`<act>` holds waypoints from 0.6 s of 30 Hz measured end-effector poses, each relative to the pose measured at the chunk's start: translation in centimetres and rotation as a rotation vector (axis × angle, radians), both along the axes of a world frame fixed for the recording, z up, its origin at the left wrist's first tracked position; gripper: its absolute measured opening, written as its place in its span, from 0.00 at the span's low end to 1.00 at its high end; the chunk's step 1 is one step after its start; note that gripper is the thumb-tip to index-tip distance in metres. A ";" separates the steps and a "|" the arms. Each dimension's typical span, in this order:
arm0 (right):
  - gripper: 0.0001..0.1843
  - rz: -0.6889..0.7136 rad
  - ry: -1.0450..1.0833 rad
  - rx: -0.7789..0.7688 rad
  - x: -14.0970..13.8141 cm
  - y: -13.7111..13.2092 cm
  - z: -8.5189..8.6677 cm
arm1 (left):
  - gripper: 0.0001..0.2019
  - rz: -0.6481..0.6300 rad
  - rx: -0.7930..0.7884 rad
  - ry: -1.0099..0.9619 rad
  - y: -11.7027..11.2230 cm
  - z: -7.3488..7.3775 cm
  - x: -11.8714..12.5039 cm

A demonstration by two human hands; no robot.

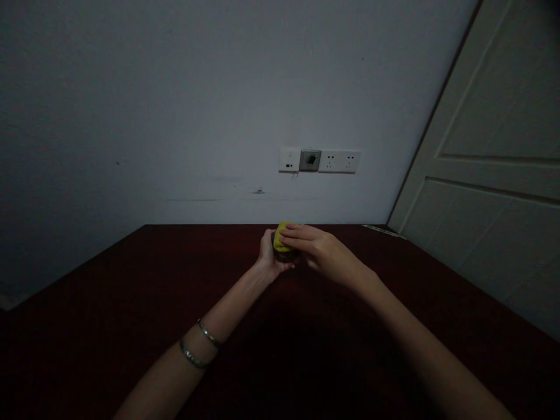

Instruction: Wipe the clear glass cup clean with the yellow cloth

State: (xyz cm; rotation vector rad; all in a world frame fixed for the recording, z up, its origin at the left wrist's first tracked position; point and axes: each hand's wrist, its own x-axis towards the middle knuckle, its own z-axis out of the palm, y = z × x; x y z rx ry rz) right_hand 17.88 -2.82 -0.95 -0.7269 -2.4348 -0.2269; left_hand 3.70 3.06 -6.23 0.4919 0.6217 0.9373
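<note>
A small yellow object [280,242] sits between both hands above the dark red table [131,291], near its far edge. My left hand [269,256] cups it from the left and below, fingers curled round it. From the right, my right hand [312,248] lies over its top with the fingers pressed on it. Something dark shows under the yellow part, but I cannot make out what. Two thin metal bangles [199,347] ring my left forearm.
A pale wall rises right behind the table, with a row of sockets and a switch [319,160]. A white panelled door [494,175] stands at the right. A thin flat strip [385,231] lies at the table's far right corner.
</note>
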 end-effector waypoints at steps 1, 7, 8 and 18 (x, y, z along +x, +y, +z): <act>0.28 -0.024 -0.003 0.002 0.2 0.2 -0.1 | 0.21 0.019 0.033 0.066 0.0 0.1 0.0; 0.28 -0.015 0.089 0.000 0.3 0.1 -0.2 | 0.22 0.073 0.126 0.145 -0.1 0.1 0.0; 0.27 0.015 0.074 -0.004 0.0 0.0 -0.3 | 0.21 0.094 0.134 0.127 -0.2 0.1 0.0; 0.28 -0.145 0.094 -0.046 2.7 0.2 0.9 | 0.24 -0.016 0.151 0.076 0.1 0.4 -0.4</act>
